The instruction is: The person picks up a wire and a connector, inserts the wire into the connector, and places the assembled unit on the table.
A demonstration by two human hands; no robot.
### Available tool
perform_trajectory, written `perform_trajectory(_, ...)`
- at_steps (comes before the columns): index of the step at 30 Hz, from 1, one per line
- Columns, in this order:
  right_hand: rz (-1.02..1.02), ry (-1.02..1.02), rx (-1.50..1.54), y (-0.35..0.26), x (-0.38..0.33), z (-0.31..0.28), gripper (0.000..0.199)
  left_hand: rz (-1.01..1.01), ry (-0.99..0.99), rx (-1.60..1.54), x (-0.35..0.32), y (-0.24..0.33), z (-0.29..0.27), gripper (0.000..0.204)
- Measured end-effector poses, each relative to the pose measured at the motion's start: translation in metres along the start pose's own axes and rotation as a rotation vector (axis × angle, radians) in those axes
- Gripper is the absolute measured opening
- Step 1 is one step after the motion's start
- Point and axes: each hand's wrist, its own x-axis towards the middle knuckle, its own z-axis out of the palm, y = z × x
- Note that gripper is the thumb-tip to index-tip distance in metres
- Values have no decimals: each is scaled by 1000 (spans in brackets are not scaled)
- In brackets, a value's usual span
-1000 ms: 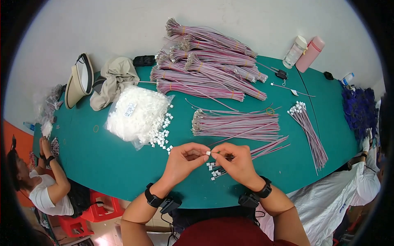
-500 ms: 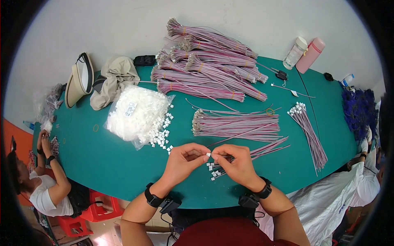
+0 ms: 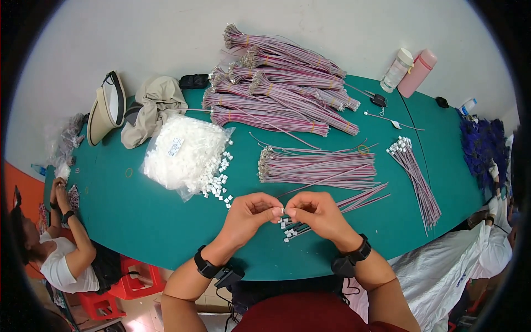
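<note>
Thumb to forefinger over a green table [image 3: 138, 221], a worker's left hand [image 3: 250, 216] pinches a tiny white connector housing [image 3: 282, 211], as the right hand [image 3: 315, 216] meets it at the fingertips, its own pinch drawn nearly together; whether a wire sits in that pinch cannot be told. Within the past second the housing has dipped slightly and turned between the fingers, and the black box [image 3: 344, 268] at the right wrist has swung outward, while the wire bundles on the table have stayed put, suggesting that small adjustments to this one piece are still under way. Just beyond the hands lies a loose bundle of pink-and-grey wires [image 3: 318, 166]; white-tipped wires [image 3: 359, 200] spread just behind the right hand. At left, a clear plastic bag [image 3: 191, 174] of white housings bears a printed label [image 3: 175, 146], too small to read. A pale tag [image 3: 396, 125] on a lone wire shows no legible writing, and dark lettering on a co-worker's white garment [image 3: 431, 276] is likewise indistinct. No brand can be made out.
</note>
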Motion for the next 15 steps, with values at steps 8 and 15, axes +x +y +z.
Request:
perform_trajectory(8, -38, 23, -128, -1, 0, -2, 9, -1, 33, 69, -1, -1, 0, 12)
perform_trajectory(15, -40, 47, -202, -4, -1, -6, 10, 22, 41, 138, -2, -1, -1, 12)
